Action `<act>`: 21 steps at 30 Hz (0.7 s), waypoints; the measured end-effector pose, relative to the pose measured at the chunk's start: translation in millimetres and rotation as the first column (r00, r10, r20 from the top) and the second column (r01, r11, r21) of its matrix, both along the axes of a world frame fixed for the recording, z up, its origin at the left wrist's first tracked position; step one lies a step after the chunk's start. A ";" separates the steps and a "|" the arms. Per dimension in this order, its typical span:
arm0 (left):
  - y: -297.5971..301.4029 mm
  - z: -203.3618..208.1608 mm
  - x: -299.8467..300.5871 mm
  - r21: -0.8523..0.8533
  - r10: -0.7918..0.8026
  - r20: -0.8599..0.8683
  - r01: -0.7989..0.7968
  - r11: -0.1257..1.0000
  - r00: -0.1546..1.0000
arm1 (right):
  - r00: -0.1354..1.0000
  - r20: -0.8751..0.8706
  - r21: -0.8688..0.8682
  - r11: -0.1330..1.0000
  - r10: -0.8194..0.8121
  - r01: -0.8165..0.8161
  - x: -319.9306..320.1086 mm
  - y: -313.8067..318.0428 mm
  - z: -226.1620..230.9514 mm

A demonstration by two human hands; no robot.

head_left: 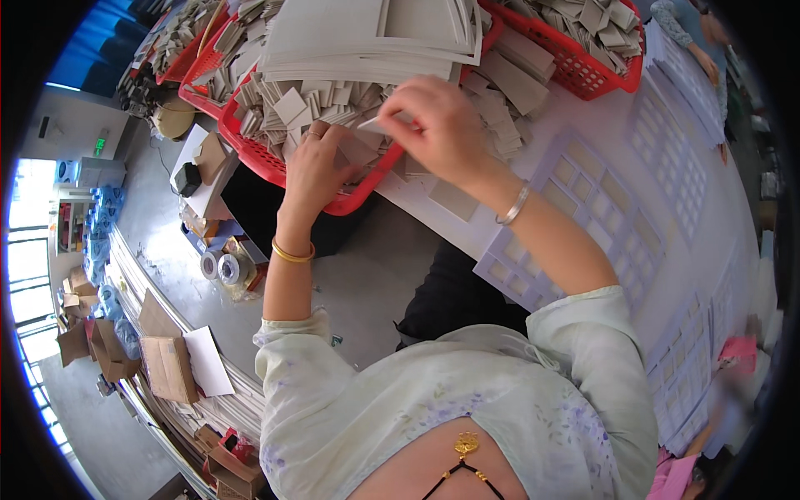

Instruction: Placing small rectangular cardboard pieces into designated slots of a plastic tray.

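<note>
My left hand (315,167) is at the near end of a red plastic basket (348,202) filled with small grey cardboard pieces (292,106). Its fingers are bent around a cardboard piece (357,150), and the fingertips are partly hidden. Just to the right, my right hand (435,125) is raised over the basket's rim, slightly blurred. Thumb and fingers pinch a small thin cardboard piece, of which a pale edge (369,123) shows. A stack of large grey cardboard sheets (333,37) lies across the far part of the basket.
Purple-white frame sheets with window openings (575,187) lie on the white table (433,212) at right. More red baskets (583,73) of cardboard pieces stand behind. Loose pieces (504,117) lie beside the basket. Tape rolls (233,268) and boxes (167,367) are at left; other people work at right.
</note>
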State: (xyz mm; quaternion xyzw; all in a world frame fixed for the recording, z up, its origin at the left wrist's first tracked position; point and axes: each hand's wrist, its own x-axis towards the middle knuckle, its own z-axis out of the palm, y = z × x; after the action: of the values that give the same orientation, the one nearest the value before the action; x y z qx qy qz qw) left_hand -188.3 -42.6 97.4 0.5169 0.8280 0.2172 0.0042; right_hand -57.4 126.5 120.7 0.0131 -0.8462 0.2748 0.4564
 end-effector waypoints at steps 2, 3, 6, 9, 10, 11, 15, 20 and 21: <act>2.8 5.0 1.5 -0.069 -0.067 -0.034 0.064 0.996 0.997 | 0.999 0.050 -0.211 0.977 -0.003 0.013 29.8 8.3 -4.5; 2.4 4.5 0.6 -0.070 -0.074 -0.032 0.072 0.995 0.997 | 0.996 0.089 -0.407 0.913 0.004 0.033 45.8 13.5 -6.4; 5.2 5.3 3.6 -0.132 -0.105 -0.134 0.087 0.987 0.985 | 0.992 0.121 -0.610 0.786 -0.032 0.099 98.0 35.6 -46.3; 6.8 3.6 4.0 -0.147 -0.097 -0.117 0.080 0.986 0.988 | 0.994 0.083 -0.766 0.633 -0.068 0.108 153.8 57.3 -71.9; 2.5 -3.1 0.0 -0.089 -0.111 -0.089 0.103 0.991 0.990 | 0.978 0.169 -0.792 0.574 -0.120 0.207 171.7 60.3 -73.0; 3.1 -2.5 1.8 -0.053 -0.102 -0.067 0.099 0.994 0.993 | 0.950 0.257 -0.806 0.504 -0.176 0.311 190.5 65.3 -75.9; -8.3 -12.5 6.4 0.291 0.005 -0.002 -0.004 0.957 1.000 | 0.835 0.375 -0.704 0.462 -0.402 0.539 269.0 95.8 -93.1; -17.8 -17.8 -6.7 0.405 0.021 0.094 -0.058 0.912 0.995 | 0.671 0.446 -0.628 0.326 -0.593 0.706 354.4 138.8 -121.6; -14.5 -18.7 -9.6 0.444 0.006 0.123 -0.060 0.894 0.992 | 0.652 0.511 -0.597 0.315 -0.561 0.738 368.8 144.1 -128.9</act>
State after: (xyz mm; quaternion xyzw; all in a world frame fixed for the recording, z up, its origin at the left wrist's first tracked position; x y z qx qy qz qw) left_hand -198.0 -57.1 78.7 0.4761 0.7631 0.4316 -0.0692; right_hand 311.4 270.6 -8.2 -0.5534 -0.6169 0.3965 0.3948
